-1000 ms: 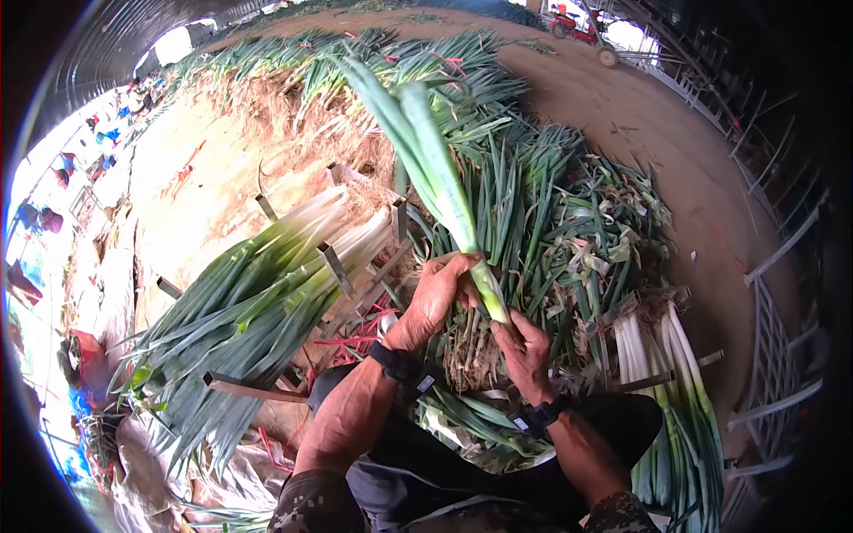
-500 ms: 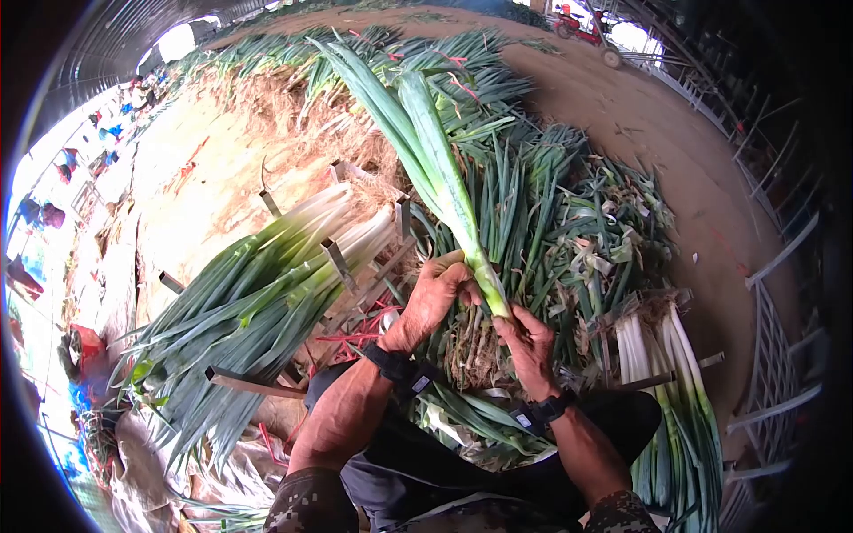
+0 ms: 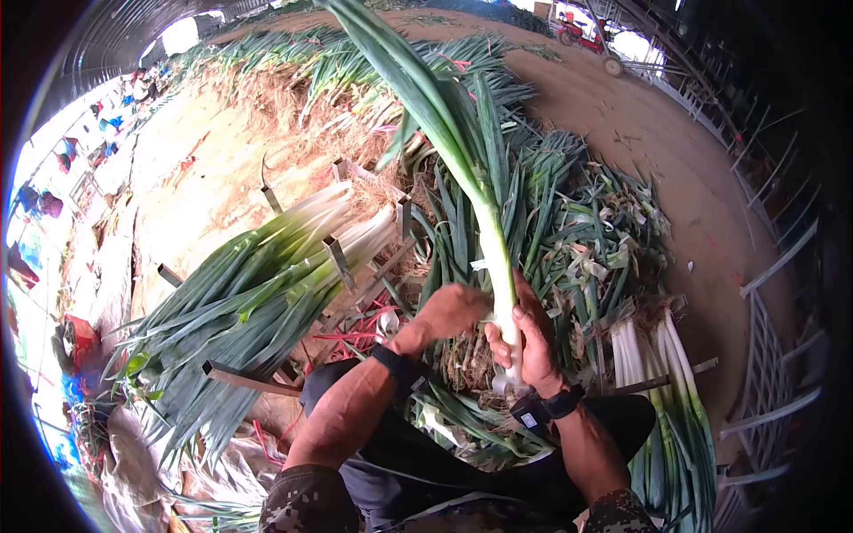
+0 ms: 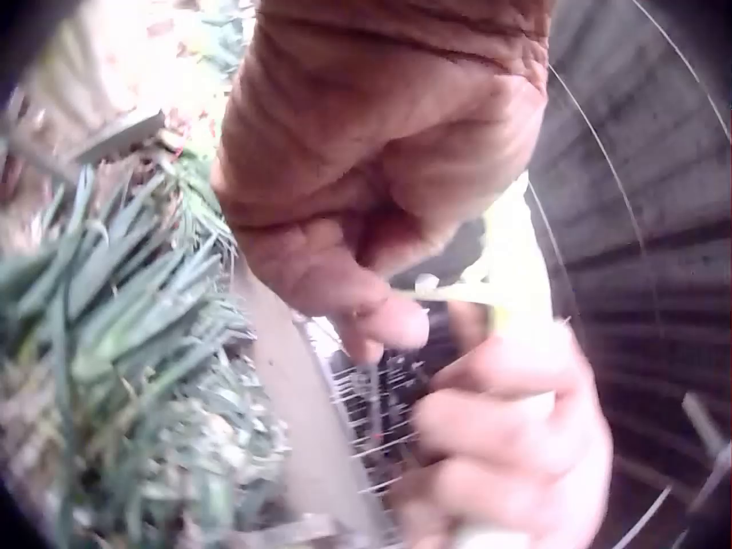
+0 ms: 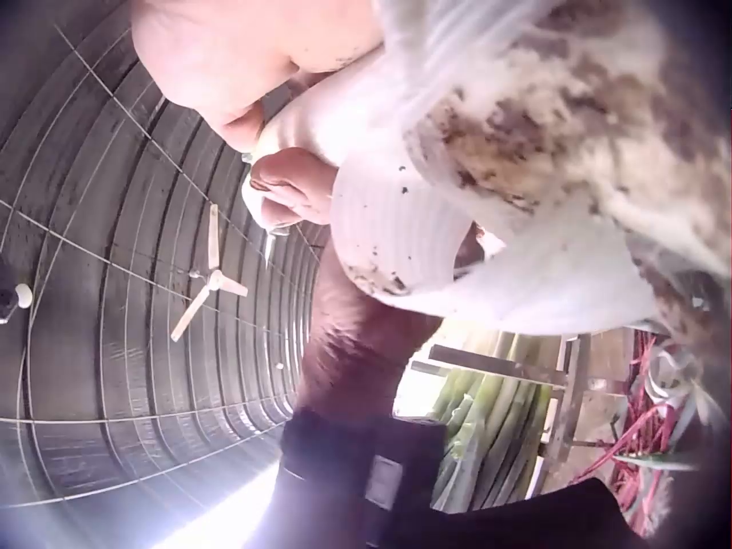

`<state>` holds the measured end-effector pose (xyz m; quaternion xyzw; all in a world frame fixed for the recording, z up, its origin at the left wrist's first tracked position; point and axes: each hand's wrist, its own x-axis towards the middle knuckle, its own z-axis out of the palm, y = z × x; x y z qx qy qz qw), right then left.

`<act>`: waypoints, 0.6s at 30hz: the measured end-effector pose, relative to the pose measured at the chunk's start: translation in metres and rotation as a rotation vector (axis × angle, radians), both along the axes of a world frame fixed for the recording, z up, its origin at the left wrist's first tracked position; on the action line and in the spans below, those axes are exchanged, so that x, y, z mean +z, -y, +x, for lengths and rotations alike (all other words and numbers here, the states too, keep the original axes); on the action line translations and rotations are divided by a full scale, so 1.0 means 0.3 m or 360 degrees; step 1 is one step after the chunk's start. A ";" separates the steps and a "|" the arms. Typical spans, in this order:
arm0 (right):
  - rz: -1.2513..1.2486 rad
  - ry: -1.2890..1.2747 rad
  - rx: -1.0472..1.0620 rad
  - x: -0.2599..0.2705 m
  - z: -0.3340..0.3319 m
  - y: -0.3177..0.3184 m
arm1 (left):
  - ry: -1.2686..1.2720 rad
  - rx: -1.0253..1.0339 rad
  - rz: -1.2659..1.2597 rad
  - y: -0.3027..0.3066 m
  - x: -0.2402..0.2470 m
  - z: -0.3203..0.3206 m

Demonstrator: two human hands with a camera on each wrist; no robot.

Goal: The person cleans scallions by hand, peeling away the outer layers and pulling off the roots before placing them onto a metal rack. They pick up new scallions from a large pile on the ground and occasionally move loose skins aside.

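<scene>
A long green onion stands nearly upright in the head view, its green leaves reaching the top edge. My right hand grips its white stalk low down. Beside it, my left hand, a little blurred, has its fingers curled. In the left wrist view its thumb and fingertips pinch a thin strip of peel that runs to the stalk. Loose white outer skin curls off the soil-stained lower end in the right wrist view.
Cleaned green onions lie across a metal rack at left, others at right. Untrimmed onions are heaped ahead. Red ties lie beside the left forearm. A red vehicle stands far back.
The green onion has moved lower and turned more upright, baring its white stalk. My right hand now wraps the stalk, while my left hand has left it and come down beside it with a strip of peel.
</scene>
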<state>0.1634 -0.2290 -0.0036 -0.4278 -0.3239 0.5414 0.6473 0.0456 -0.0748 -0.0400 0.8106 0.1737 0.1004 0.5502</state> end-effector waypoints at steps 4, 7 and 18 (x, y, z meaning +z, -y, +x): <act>-0.0028 -0.0076 0.0047 -0.010 0.013 0.008 | 0.0416 0.0193 0.0529 -0.007 -0.039 -0.023; -0.0103 0.0049 -0.0009 -0.024 0.015 0.017 | 0.0773 0.0525 -0.0929 0.013 0.095 -0.027; -0.0226 -0.0150 0.0156 -0.056 -0.019 -0.018 | 0.1118 0.0510 -0.1292 0.027 -0.007 0.024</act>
